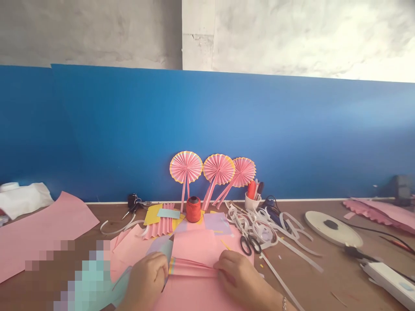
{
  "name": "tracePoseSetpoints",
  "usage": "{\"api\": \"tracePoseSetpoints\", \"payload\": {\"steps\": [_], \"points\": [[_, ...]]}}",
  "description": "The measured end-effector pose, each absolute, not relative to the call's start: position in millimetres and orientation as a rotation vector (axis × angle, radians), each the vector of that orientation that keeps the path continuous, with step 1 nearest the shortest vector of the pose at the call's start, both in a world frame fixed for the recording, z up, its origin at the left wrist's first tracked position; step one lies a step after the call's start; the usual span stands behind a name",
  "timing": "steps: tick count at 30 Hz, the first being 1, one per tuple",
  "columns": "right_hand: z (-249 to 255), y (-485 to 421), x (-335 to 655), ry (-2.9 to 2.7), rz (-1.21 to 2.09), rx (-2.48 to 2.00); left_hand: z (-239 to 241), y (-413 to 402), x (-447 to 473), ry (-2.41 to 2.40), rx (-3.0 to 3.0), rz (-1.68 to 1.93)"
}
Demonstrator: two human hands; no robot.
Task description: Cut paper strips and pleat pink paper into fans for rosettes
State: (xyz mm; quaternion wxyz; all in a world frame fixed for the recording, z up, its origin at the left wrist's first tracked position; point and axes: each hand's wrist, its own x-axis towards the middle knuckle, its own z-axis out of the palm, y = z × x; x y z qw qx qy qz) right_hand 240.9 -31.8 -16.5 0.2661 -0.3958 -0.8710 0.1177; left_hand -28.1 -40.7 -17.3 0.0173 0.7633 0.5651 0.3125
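A pink paper strip folded into pleats (193,268), with a yellow and blue band at its left end, lies across a larger pink sheet (188,298). At its left end my left hand (147,272) is closed, fingers curled on the edge. My right hand (238,272) pinches the right end of the pleats, thumb and fingers pressed together. Behind the pleats a flat pink flap of paper (194,242) extends away from me. Scissors (249,244) with black handles rest right of the paper, near my right hand.
Three round pleated fans (186,167) lean against the blue partition (227,112). A red thread spool (193,210) stands before them. White strips (264,229), a cup of pens (252,201), a round white disc (333,229) and a power strip (389,280) lie to the right; pink paper (48,233) left.
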Motion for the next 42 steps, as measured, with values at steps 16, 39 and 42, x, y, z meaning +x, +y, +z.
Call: {"api": "tracePoseSetpoints", "payload": {"steps": [16,39,42], "points": [[-12,-46,226,-2.131,0.429,-0.737,-9,-60,13,1.006,1.481,1.121],[-10,-53,218,-2.287,-0.494,-0.916,-15,-51,5,1.216,2.845,1.285],[-21,-42,216,-2.455,-0.283,-1.060,-26,-52,10,1.205,2.724,0.990]]}}
